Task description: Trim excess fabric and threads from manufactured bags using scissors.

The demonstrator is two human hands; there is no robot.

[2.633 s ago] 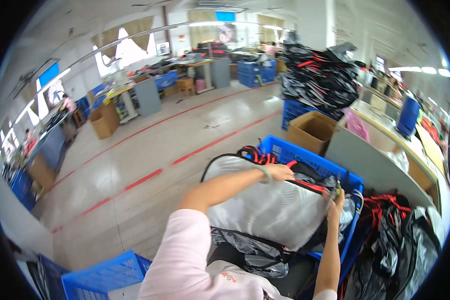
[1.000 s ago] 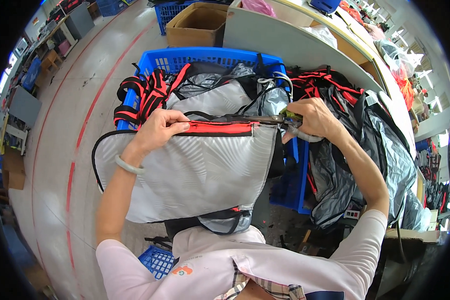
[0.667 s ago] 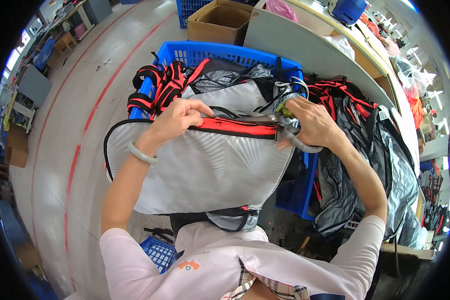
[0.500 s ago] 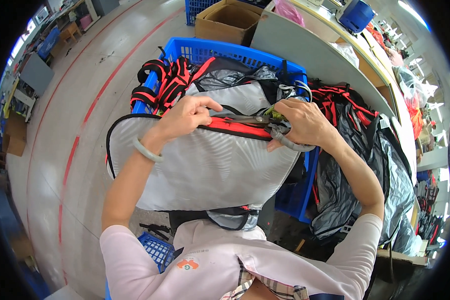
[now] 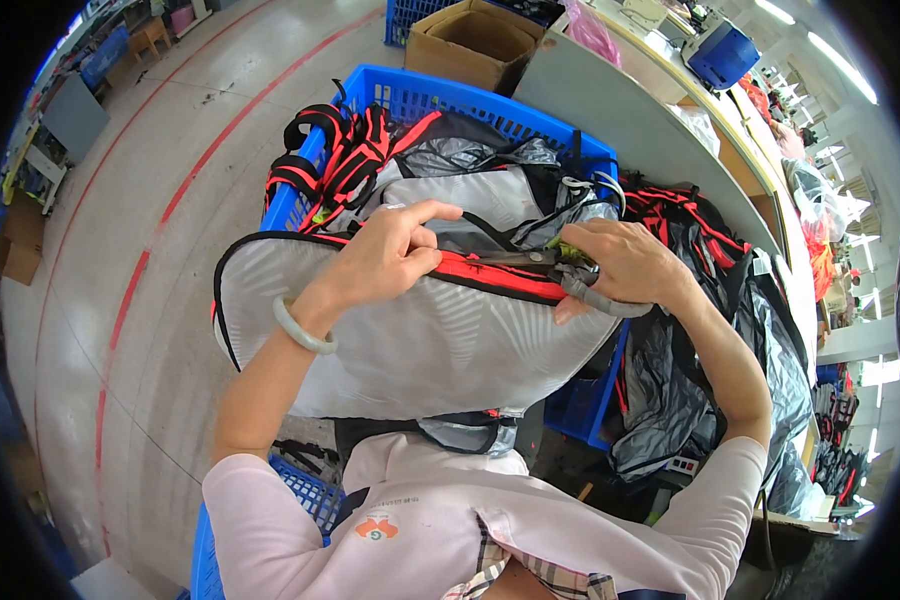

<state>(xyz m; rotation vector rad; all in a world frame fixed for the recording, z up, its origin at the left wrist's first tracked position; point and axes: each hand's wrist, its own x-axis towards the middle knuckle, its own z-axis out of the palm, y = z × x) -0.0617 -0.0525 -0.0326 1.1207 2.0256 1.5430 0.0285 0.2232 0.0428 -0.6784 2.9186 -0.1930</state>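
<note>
A silver-grey fabric panel (image 5: 400,350) with black binding lies over my lap, a bright red strip (image 5: 495,278) running along its upper edge. My right hand (image 5: 625,262) grips scissors (image 5: 518,258) with grey-wrapped handles, the blades pointing left along the red strip. The blades look nearly closed. At their tip end, my left hand (image 5: 385,255) is pinched over the panel's upper edge, with the index finger reaching out. Whatever lies between its thumb and fingers is too small to make out. A pale bangle (image 5: 303,327) circles my left wrist.
Beyond the panel, a blue plastic crate (image 5: 365,90) holds more silver, black and red fabric pieces. Similar pieces (image 5: 695,330) are heaped to the right, beside a grey board (image 5: 620,110). An open cardboard box (image 5: 470,45) stands behind. Another blue basket (image 5: 305,490) sits at lower left.
The left hand has slid slightly right and down along the red strip. The right hand and scissors have shifted a little right and down. The view has turned slightly.
</note>
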